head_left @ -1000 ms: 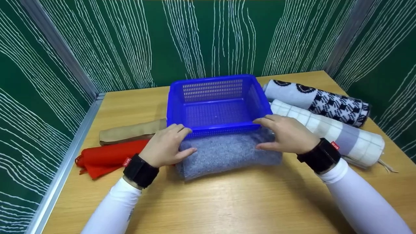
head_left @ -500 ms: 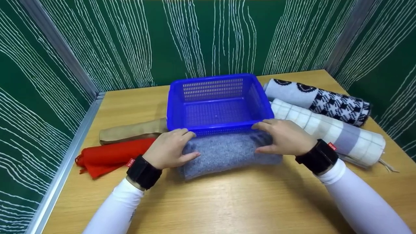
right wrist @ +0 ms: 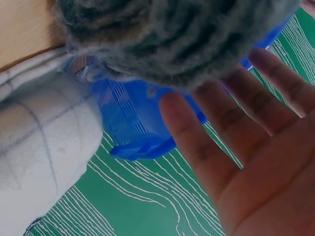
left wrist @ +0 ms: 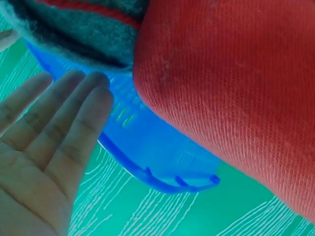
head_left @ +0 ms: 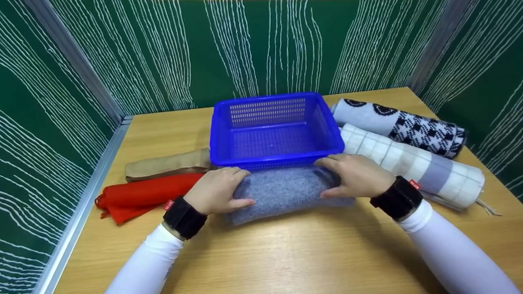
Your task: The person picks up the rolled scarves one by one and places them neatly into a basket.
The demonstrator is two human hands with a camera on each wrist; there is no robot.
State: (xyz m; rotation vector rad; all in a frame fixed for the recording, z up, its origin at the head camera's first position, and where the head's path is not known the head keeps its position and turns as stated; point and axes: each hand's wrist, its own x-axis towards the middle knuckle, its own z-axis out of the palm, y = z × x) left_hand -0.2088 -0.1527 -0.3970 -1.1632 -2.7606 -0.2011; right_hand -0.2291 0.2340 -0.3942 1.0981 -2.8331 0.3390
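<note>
A rolled grey scarf (head_left: 286, 190) lies crosswise on the table in front of a blue plastic basket (head_left: 282, 158). My left hand (head_left: 218, 190) is at its left end, thumb over the near side and fingers along the far side. At the opposite end, my right hand (head_left: 357, 175) takes a mirrored pose. In the left wrist view, straight fingers (left wrist: 81, 128) reach beside the grey fabric (left wrist: 93, 34). Extended fingers (right wrist: 187, 128) likewise touch the fuzzy grey roll (right wrist: 172, 44) in the right wrist view.
Left of the basket lie a rolled tan cloth (head_left: 167, 166) and a red fringed scarf (head_left: 143, 196). On the right rest a white plaid roll (head_left: 412, 167) and a black-and-white patterned roll (head_left: 400, 124). Green panels (head_left: 286, 49) enclose the wooden table (head_left: 286, 253).
Both hands have come slightly nearer and lower: the left has shifted right, the right a little left, closing in on the ends of the grey scarf. The basket stays put.
</note>
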